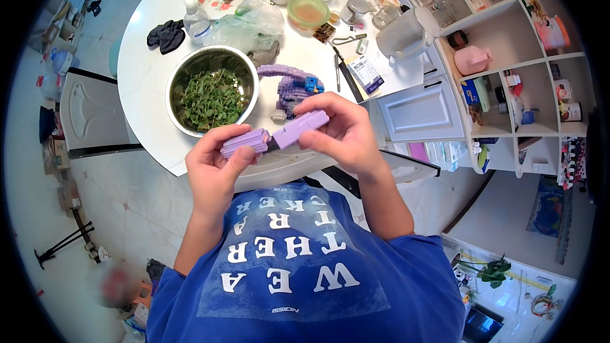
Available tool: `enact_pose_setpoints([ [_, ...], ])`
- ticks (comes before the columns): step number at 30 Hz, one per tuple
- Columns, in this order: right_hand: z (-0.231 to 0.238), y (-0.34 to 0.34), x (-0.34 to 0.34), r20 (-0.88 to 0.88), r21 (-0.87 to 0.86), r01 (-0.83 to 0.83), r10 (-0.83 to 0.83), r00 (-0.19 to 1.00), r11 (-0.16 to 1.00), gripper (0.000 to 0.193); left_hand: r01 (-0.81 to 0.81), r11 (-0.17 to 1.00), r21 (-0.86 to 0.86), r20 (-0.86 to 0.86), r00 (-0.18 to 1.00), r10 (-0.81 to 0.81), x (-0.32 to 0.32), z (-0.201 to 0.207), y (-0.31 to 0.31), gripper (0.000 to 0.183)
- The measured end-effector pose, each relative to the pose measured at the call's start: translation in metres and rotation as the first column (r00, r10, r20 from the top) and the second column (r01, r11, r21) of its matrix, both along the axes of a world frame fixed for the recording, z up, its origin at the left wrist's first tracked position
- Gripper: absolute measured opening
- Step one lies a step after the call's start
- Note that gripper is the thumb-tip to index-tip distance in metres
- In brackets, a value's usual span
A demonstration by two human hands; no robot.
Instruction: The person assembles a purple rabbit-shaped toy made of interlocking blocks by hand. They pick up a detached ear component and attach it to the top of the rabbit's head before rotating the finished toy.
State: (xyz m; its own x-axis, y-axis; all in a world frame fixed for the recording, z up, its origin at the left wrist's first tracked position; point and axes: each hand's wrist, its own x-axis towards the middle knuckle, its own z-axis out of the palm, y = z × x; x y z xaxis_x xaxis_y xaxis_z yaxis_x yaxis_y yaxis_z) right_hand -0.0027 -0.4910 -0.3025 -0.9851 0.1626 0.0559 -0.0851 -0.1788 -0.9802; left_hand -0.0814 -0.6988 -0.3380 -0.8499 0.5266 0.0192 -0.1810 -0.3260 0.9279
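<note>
Above the table's near edge, my left hand (219,162) pinches the ribbed end of a light purple piece of building bricks (246,143). My right hand (346,133) grips a smoother light purple brick section (297,128) between thumb and fingers. The two sections meet at a small black part, slightly angled; whether they are joined I cannot tell. Just beyond, on the table, rests a darker purple brick-built model (293,89) with a curved arm and blue bricks. My right fingers partly hide it.
A steel bowl of green leaves (182,121) stands left of the model on the white table (143,89). Behind are plastic bags (254,22), a white bottle (196,19) and a lidded dish (307,13). A pitcher (406,33) and a box (365,75) stand right, before shelves (502,25).
</note>
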Motion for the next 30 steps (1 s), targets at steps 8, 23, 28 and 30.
enact_pose_setpoints([
  [8, -0.020, -0.002, -0.006, 0.139, -0.094, 0.034, -0.021, 0.990, 0.995, 0.017, 0.049, 0.998, -0.031, 0.280, 0.959, -0.039, -0.006, -0.013, 0.006, 0.040],
  [23, -0.037, -0.003, -0.001, 0.162, -0.070, -0.072, 0.082, 0.983, 0.995, 0.020, -0.019, 0.996, -0.092, 0.222, 0.974, 0.039, -0.002, -0.019, 0.008, 0.039],
  [28, -0.029, 0.000, 0.003, 0.143, 0.133, -0.090, 0.071, 0.987, 0.987, 0.028, -0.049, 0.994, -0.094, 0.128, 0.990, 0.061, 0.002, -0.013, 0.009, 0.032],
  [30, -0.019, -0.004, 0.003, 0.129, 0.117, -0.082, 0.066, 0.989, 0.990, 0.026, -0.066, 0.994, -0.085, 0.110, 0.991, 0.075, 0.004, -0.011, 0.008, 0.029],
])
